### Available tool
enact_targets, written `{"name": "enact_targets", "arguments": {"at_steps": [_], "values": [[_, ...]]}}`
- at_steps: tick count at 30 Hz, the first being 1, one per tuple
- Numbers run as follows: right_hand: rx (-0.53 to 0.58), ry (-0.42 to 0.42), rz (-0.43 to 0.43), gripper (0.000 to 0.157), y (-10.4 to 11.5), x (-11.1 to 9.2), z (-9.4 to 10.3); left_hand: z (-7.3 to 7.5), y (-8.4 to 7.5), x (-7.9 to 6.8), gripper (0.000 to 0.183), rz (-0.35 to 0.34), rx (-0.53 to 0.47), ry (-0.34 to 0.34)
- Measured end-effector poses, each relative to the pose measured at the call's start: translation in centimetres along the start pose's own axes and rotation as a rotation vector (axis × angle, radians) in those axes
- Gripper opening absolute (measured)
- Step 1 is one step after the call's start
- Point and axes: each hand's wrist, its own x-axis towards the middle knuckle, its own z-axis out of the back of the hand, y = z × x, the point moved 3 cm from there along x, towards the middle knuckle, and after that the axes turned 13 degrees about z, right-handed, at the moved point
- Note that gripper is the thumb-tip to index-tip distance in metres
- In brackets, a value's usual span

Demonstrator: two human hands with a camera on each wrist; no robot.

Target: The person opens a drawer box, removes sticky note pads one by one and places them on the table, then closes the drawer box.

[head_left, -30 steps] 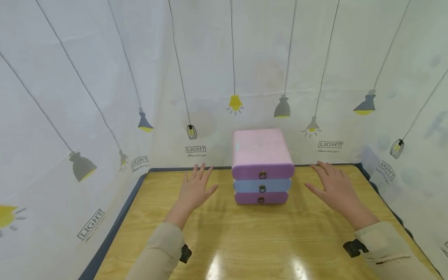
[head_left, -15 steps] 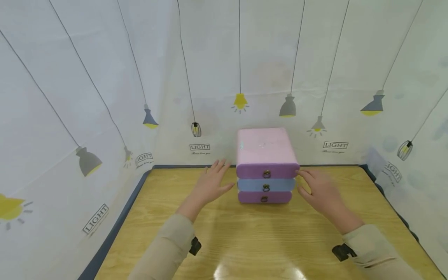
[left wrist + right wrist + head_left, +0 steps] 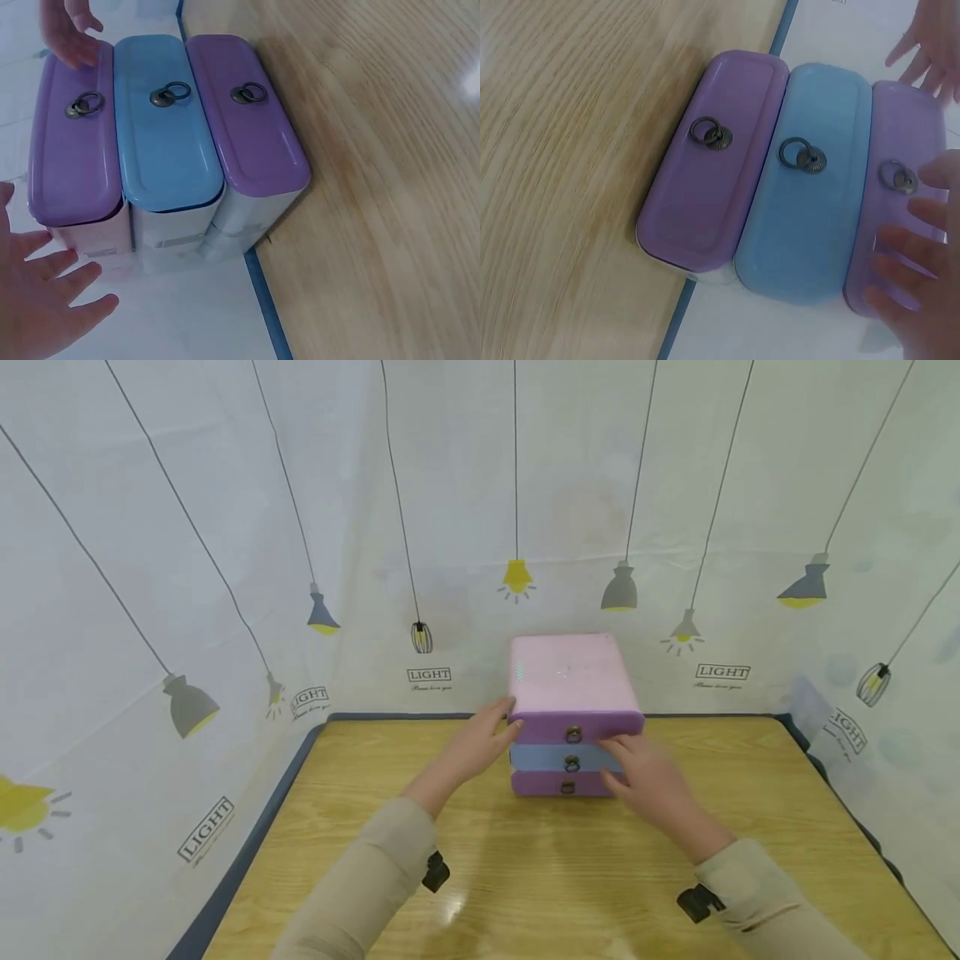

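Observation:
A small three-drawer chest with a pale pink top stands near the back of the table. Its top drawer and bottom drawer are purple, and the middle drawer is light blue. Each front carries a dark metal ring pull. The left hand, fingers spread in the left wrist view, is beside the upper left side of the chest; contact is unclear. In front of the top drawer's right half is the right hand, its fingers loosely bent near the ring pull and holding nothing visible.
The wood-grain table meets a white cloth backdrop printed with hanging lamps. A dark blue strip runs along the table's edges. Both sleeves carry a small black device at the cuff.
Both hands have moved inward to the chest. The left hand came right to its upper left side, and the right hand moved left across the front. The drawers look unmoved.

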Motion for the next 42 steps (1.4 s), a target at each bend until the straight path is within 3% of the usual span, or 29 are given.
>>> {"name": "enact_targets", "arguments": {"at_steps": [9, 17, 24, 33, 42], "values": [[0.027, 0.093, -0.037, 0.039, 1.0, 0.8, -1.3, 0.3, -1.3, 1.7, 0.073, 0.173, -0.111, 0.092], [0.017, 0.191, -0.099, 0.052, 1.1, 1.3, -2.1, 0.6, -1.7, 4.2, 0.074, 0.151, -0.358, 0.178], [0.028, 0.280, -0.151, 0.060, 1.6, 1.9, -2.7, 0.9, -1.7, 5.0, 0.069, 0.212, -0.335, 0.255], [0.103, 0.259, -0.211, 0.037, 1.9, 3.1, -2.4, 0.9, -0.5, 5.5, 0.072, 0.263, -0.330, 0.372], [0.134, 0.265, -0.246, 0.009, 1.6, 4.5, -1.7, 0.9, -0.3, 5.7, 0.073, 0.259, -0.306, 0.387]]}}
